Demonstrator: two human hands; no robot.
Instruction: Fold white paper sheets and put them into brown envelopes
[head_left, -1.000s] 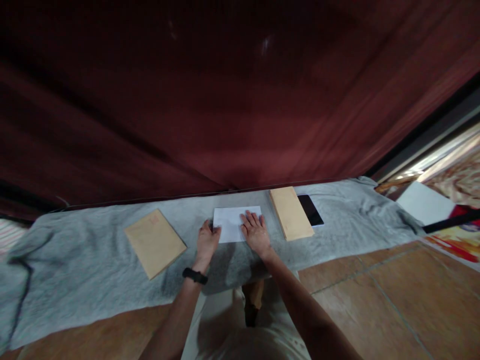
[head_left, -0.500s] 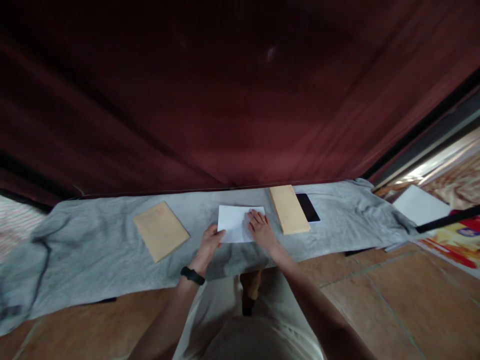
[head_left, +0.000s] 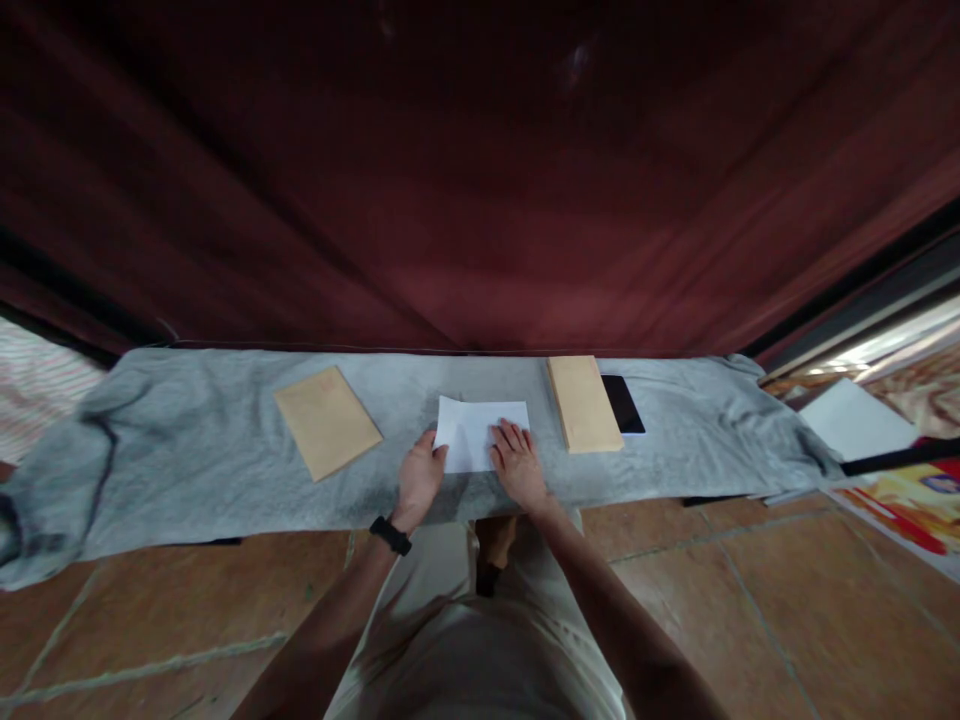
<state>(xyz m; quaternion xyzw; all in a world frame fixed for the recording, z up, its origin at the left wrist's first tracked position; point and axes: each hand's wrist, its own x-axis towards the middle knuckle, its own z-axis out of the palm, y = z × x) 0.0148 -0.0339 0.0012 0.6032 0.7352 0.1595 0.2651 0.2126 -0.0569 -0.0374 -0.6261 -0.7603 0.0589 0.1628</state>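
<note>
A white sheet of paper lies on a grey cloth spread over the floor. My left hand pinches the sheet's near left corner, and the left side lifts slightly. My right hand lies flat with fingers stretched out, pressing the sheet's right part down. A black band sits on my left wrist. A single brown envelope rests on the cloth to the left, and a stack of brown envelopes to the right.
A dark phone or tablet lies just right of the envelope stack. A dark red curtain hangs behind the cloth. White sheets and colourful printed material lie at the far right. Brown floor tiles surround my knees.
My left hand shifted from resting beside the sheet to gripping its near left corner, which now lifts a little. My right hand stayed flat on the sheet. The view tilted down slightly.
</note>
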